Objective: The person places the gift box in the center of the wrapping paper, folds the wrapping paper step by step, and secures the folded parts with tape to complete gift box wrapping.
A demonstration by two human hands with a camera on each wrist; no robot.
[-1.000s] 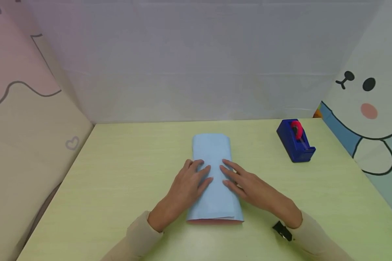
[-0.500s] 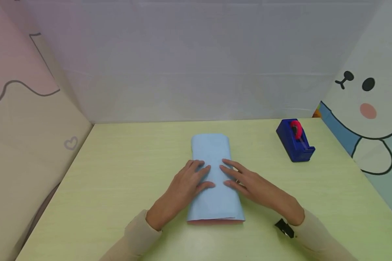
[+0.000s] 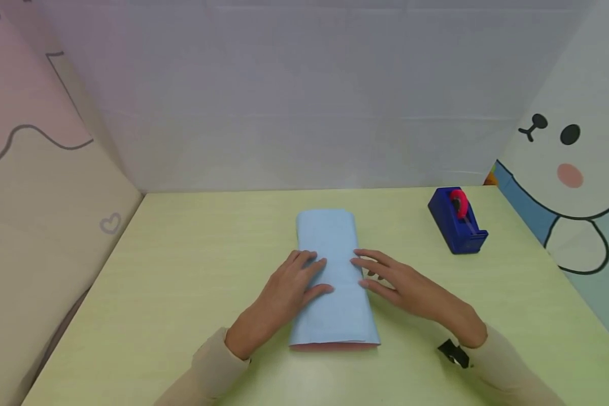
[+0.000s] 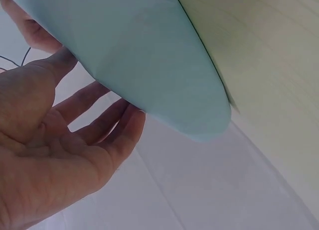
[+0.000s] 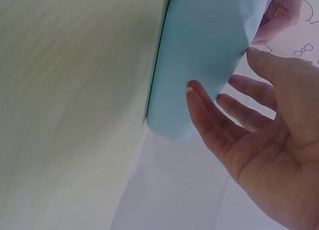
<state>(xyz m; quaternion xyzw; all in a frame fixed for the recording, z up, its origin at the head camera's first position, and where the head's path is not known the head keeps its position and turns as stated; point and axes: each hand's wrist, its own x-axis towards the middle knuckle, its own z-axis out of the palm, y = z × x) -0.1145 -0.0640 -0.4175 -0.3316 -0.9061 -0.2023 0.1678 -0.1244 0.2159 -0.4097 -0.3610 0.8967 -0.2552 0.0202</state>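
A light blue wrapped paper bundle (image 3: 330,313) lies lengthwise on the table, wider at its near end, where a pinkish inner side shows. My left hand (image 3: 286,285) rests on its left side, thumb and fingers spread over the top. In the left wrist view, the fingertips of that hand (image 4: 60,155) touch the rounded blue paper (image 4: 154,65). On the opposite side, my right hand (image 3: 408,288) has its fingers loosely extended, tips right at the paper's right edge. The right wrist view has these fingers (image 5: 207,118) against the blue surface (image 5: 199,46). Whatever the paper may cover is hidden.
A blue tape dispenser (image 3: 451,225) with a red-cored roll stands at the back right of the pale yellow-green table (image 3: 208,242). A whitish sheet (image 3: 304,101) rises behind the table. Printed cartoon panels (image 3: 578,186) flank both sides. A small black piece (image 3: 454,353) hangs at the right cuff.
My right hand has drawn a little to the right, its fingertips shifting from the paper's top to its right edge. The left thumb has spread slightly; the paper has barely moved.
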